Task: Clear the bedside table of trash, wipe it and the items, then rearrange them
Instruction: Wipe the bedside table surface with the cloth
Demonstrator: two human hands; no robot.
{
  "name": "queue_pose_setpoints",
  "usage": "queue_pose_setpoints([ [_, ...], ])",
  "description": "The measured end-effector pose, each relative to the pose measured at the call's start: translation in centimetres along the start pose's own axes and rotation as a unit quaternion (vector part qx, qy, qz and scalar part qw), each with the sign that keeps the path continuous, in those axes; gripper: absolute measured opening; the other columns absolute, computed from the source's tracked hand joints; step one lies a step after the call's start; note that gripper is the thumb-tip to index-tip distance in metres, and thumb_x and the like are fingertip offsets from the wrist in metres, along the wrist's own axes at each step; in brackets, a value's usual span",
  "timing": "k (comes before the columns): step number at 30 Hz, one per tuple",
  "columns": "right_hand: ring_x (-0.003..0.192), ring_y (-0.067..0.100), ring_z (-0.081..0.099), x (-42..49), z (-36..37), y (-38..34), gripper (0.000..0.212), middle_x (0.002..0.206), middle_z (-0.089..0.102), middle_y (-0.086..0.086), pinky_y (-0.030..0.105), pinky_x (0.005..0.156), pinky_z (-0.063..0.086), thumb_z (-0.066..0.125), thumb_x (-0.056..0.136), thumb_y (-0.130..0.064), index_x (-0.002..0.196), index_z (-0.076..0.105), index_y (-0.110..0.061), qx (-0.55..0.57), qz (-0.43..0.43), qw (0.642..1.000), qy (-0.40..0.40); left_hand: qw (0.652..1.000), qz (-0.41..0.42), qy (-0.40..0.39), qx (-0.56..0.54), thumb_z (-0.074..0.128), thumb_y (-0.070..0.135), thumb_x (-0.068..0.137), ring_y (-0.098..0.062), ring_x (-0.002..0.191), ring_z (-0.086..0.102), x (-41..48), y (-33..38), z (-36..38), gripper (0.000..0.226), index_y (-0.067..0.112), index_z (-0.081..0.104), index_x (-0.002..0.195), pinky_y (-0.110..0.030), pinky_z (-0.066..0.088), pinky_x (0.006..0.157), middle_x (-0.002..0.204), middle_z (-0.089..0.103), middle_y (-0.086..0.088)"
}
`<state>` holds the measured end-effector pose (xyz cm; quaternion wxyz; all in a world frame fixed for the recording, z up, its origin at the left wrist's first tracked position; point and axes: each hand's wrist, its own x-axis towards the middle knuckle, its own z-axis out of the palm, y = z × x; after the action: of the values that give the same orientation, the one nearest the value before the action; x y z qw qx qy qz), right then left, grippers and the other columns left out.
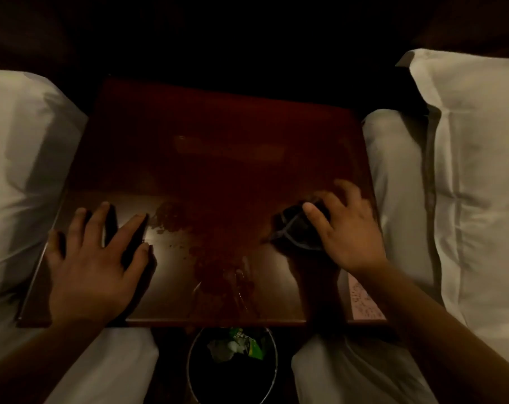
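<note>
Dark red-brown wood desk (218,126), glossy, wet smear (218,237) from centre to near edge. Left hand (93,266) flat on near-left corner, fingers straight and spread, holding nothing. Right hand (346,228) by right edge, motion-blurred, fingers curled over bunched dark cloth (297,228), pressing it to desk. Pink card (364,301) at near-right corner. Bin (189,360) on floor below near edge, green wrapper (252,344) inside. White bedding (474,170) both sides.
</note>
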<state>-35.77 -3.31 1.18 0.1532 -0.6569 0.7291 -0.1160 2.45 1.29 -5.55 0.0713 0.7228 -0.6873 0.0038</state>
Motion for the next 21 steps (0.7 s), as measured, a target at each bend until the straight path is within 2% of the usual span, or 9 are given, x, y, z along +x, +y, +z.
queue_pose_setpoints([
  [2,0.119,0.028,0.046,-0.8,0.5,-0.5,0.053,0.137,0.041,0.002,0.046,0.092,0.049,0.035,0.094,-0.064,0.131,0.051,-0.029,-0.01,-0.038,0.994,0.1,1.0,0.0,-0.005,0.003,0.028,0.064,0.093,-0.032,0.15,0.019,0.0,-0.3,0.1,0.056,0.052,0.032,0.147,-0.053,0.009,0.116,0.159,0.03,-0.007],
  [3,0.12,0.027,0.046,-1.5,1.0,-0.6,0.054,0.137,0.043,0.003,0.046,0.094,0.049,0.036,0.094,-0.064,0.131,0.051,-0.028,0.004,-0.074,0.992,0.103,1.0,-0.001,-0.005,0.002,0.029,0.064,0.093,-0.032,0.15,0.018,0.0,-0.2,0.1,0.056,0.052,0.032,0.147,-0.054,0.008,0.116,0.159,0.03,-0.007],
  [5,0.134,0.031,0.037,-3.0,3.0,-0.3,0.055,0.148,0.04,0.007,0.048,0.105,0.04,0.04,0.094,-0.06,0.137,0.052,-0.028,-0.064,-0.172,0.982,0.043,1.0,-0.007,-0.005,-0.004,0.031,0.063,0.092,-0.031,0.15,0.018,0.0,0.0,0.0,0.056,0.052,0.034,0.147,-0.055,0.008,0.116,0.159,0.03,-0.006],
  [6,0.14,0.034,0.031,-2.8,3.6,0.2,0.054,0.154,0.036,0.008,0.051,0.109,0.036,0.044,0.094,-0.056,0.141,0.049,-0.029,-0.088,-0.188,0.978,0.017,1.0,-0.009,-0.007,-0.008,0.032,0.063,0.092,-0.032,0.15,0.018,0.0,0.1,-0.1,0.055,0.051,0.035,0.146,-0.056,0.009,0.116,0.159,0.03,-0.006],
  [10,0.139,0.035,0.028,1.7,3.6,-0.7,0.048,0.158,0.032,0.004,0.053,0.105,0.037,0.049,0.097,-0.042,0.143,0.048,-0.032,-0.054,-0.067,0.996,0.029,1.0,-0.008,-0.024,-0.011,0.033,0.061,0.093,-0.033,0.15,0.018,0.1,0.4,-0.6,0.055,0.048,0.037,0.146,-0.061,0.012,0.116,0.159,0.03,-0.009],
  [13,0.136,0.033,0.033,-3.3,4.8,-1.5,0.043,0.155,0.037,0.0,0.051,0.103,0.039,0.046,0.096,-0.042,0.139,0.052,-0.037,-0.044,-0.1,0.994,0.029,1.0,-0.011,-0.026,-0.014,0.033,0.06,0.092,-0.033,0.15,0.019,0.1,0.6,-0.8,0.055,0.048,0.036,0.146,-0.062,0.013,0.116,0.159,0.031,-0.009],
  [16,0.141,0.029,0.032,-12.1,5.4,-1.1,0.056,0.159,0.029,-0.005,0.05,0.109,0.032,0.043,0.09,-0.052,0.145,0.037,-0.047,-0.078,-0.193,0.977,-0.045,1.0,-0.011,-0.024,-0.004,0.034,0.06,0.092,-0.033,0.15,0.019,0.0,0.4,-0.5,0.056,0.048,0.037,0.147,-0.062,0.013,0.116,0.159,0.031,-0.009],
  [18,0.144,0.029,0.032,-11.5,5.3,-0.3,0.058,0.161,0.027,-0.003,0.049,0.115,0.024,0.041,0.091,-0.052,0.148,0.031,-0.045,-0.101,-0.229,0.966,-0.069,1.0,-0.009,-0.027,-0.004,0.033,0.061,0.093,-0.032,0.15,0.018,0.1,0.3,-0.4,0.055,0.048,0.036,0.146,-0.062,0.013,0.116,0.159,0.03,-0.008],
  [21,0.144,0.032,0.031,-4.6,4.4,-2.4,0.045,0.157,0.037,0.004,0.053,0.115,0.028,0.046,0.099,-0.038,0.143,0.048,-0.031,-0.063,-0.132,0.989,-0.015,1.0,-0.011,-0.023,-0.003,0.032,0.061,0.093,-0.032,0.15,0.018,0.1,0.4,-0.5,0.055,0.049,0.035,0.147,-0.063,0.014,0.115,0.159,0.03,-0.008],
])
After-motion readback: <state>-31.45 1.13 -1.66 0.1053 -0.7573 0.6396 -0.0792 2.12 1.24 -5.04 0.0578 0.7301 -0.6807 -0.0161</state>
